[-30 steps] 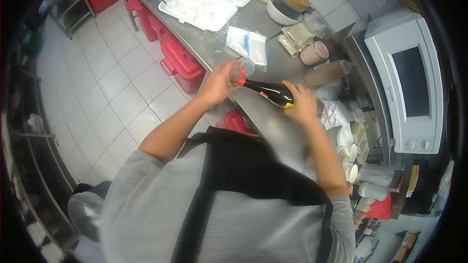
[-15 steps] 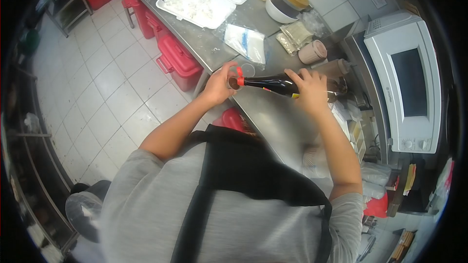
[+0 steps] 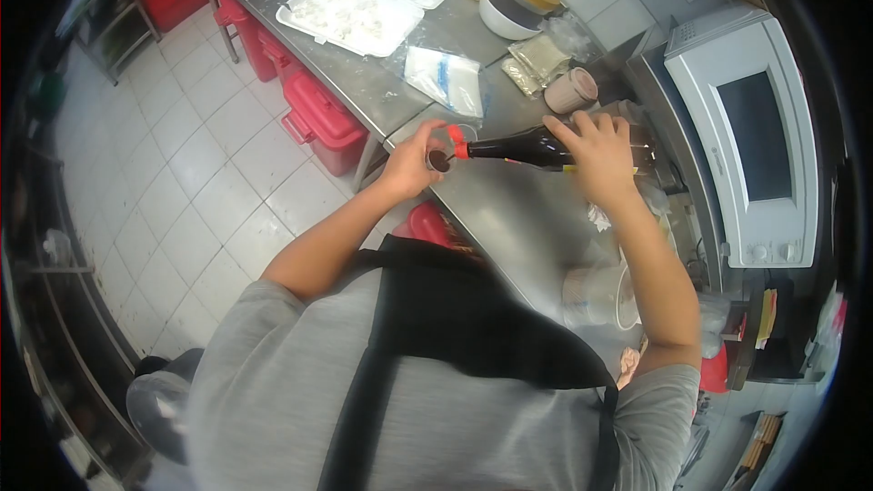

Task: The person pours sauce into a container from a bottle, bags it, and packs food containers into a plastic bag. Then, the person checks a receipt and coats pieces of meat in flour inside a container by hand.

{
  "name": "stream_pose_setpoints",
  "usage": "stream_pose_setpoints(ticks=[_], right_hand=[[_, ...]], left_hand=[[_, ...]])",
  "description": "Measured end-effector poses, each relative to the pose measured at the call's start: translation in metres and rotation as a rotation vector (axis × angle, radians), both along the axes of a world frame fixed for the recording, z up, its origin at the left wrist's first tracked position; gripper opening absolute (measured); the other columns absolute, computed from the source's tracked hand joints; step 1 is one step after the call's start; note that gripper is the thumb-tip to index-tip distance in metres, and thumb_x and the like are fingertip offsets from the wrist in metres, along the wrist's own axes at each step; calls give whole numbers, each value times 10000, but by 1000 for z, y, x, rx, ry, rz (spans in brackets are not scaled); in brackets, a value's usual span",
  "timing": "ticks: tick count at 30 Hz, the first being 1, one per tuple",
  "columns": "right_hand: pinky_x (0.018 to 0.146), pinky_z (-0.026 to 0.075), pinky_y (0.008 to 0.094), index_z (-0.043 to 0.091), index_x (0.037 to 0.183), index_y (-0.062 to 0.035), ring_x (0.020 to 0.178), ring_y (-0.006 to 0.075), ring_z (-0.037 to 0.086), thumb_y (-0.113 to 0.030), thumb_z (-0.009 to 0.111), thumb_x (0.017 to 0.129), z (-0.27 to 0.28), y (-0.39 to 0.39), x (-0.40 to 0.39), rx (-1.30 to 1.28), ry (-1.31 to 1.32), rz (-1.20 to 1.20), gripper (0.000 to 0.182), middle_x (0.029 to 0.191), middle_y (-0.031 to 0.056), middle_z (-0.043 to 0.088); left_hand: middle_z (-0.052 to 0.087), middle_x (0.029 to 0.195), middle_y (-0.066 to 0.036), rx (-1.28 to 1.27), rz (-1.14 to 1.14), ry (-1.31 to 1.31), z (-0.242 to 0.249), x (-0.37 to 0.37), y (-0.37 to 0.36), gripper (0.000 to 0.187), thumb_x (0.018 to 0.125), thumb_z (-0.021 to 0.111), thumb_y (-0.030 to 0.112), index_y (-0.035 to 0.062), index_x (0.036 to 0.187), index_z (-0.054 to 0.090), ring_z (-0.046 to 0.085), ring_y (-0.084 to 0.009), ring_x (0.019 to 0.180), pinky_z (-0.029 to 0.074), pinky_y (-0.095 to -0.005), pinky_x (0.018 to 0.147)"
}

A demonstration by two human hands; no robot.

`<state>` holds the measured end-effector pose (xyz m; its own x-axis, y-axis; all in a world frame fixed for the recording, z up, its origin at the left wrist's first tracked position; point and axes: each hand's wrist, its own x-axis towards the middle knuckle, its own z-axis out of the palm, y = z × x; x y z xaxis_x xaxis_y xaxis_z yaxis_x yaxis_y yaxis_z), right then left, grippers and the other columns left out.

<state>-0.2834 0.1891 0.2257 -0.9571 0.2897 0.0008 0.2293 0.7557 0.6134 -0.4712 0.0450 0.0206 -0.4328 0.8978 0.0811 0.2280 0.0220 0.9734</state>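
My left hand (image 3: 414, 162) is closed round a small cup (image 3: 439, 160) with dark liquid inside, at the edge of the steel counter. Gripped from above in my right hand (image 3: 596, 155) is a dark glass bottle (image 3: 518, 147), tilted nearly level with its red neck pointing left at the cup. Its red flip cap (image 3: 456, 134) hangs open. Dark liquid runs from the spout into the cup. Behind the cap, a clear round rim shows, partly covered.
A white foam box (image 3: 355, 18) with white contents lies open on the counter (image 3: 509, 218), near a plastic bag (image 3: 443, 80). A ribbed brown cup (image 3: 571, 91), white bowl (image 3: 507, 20) and microwave (image 3: 755, 141) stand along the wall. Red bins (image 3: 318, 114) sit under the counter.
The bottle and my right hand have shifted slightly right, and the spout sits a little farther from the cup's far side. A stream of dark liquid now shows. The view has turned slightly.
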Motion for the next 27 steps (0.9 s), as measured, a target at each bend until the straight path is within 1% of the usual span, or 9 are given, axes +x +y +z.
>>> stream_pose_setpoints(ticks=[7, 10, 13, 16, 19, 22, 25, 26, 27], right_hand=[[903, 373, 471, 478, 1270, -319, 978, 279, 531, -35, 624, 704, 17, -1, 8, 9, -15, -13, 649, 1076, 42, 551], [893, 377, 465, 489, 1261, -315, 968, 279, 534, -37, 638, 691, 15, 0, 13, 14, 13, -11, 651, 1051, 41, 556], [873, 382, 460, 495, 1258, -311, 948, 275, 539, -41, 659, 669, 9, -1, 18, -10, 45, -54, 669, 1021, 41, 556], [841, 394, 448, 486, 1267, -314, 934, 268, 543, -74, 710, 622, -4, 5, 27, -30, 129, -55, 723, 1008, 37, 554], [823, 404, 434, 476, 1276, -323, 936, 266, 544, -112, 757, 567, -14, 0, 33, -126, 181, -187, 790, 1010, 36, 556], [809, 411, 424, 472, 1278, -330, 942, 268, 547, -136, 785, 513, -32, 5, 43, -209, 259, -269, 849, 1015, 31, 557], [807, 416, 428, 468, 1280, -331, 950, 271, 551, -137, 785, 500, -45, 4, 51, -301, 351, -352, 864, 1018, 29, 558], [802, 423, 454, 467, 1280, -328, 963, 282, 556, -143, 790, 484, -52, 5, 54, -322, 372, -391, 878, 1022, 25, 560], [805, 425, 456, 467, 1280, -325, 965, 283, 558, -147, 791, 486, -61, 8, 58, -397, 427, -399, 876, 1026, 29, 562]], left_hand=[[633, 1062, -142, 59, -36, 30, 4, 8, 9, 814, 609, 758, -29, 138, 1295, 355, 617, -308, 971, 492, -379, 824], [644, 1080, -123, 62, -45, 36, 9, 11, 14, 812, 621, 757, -9, 133, 1307, 348, 614, -257, 970, 475, -339, 827], [649, 1077, -116, 43, -62, 22, 24, 12, 13, 820, 615, 765, 1, 135, 1308, 349, 611, -267, 976, 467, -349, 838], [652, 1074, -105, 43, -39, 88, 25, 10, 19, 832, 606, 775, 8, 143, 1308, 348, 612, -267, 971, 458, -350, 845], [655, 1074, -93, 52, -41, 93, 36, 4, 24, 838, 602, 781, 11, 144, 1306, 346, 611, -255, 985, 453, -349, 863], [663, 1049, -84, 135, -21, 133, 37, -6, 35, 820, 599, 791, 9, 135, 1285, 361, 612, -291, 962, 468, -369, 833], [663, 1053, -84, 128, -37, 153, 47, -12, 42, 828, 599, 797, 18, 132, 1290, 356, 612, -277, 951, 467, -354, 831], [663, 1055, -84, 120, -44, 158, 51, -13, 44, 830, 599, 798, 21, 133, 1292, 354, 611, -273, 946, 466, -351, 831], [664, 1056, -83, 112, -52, 163, 57, -13, 46, 831, 600, 798, 25, 135, 1293, 352, 610, -269, 941, 466, -349, 832]])
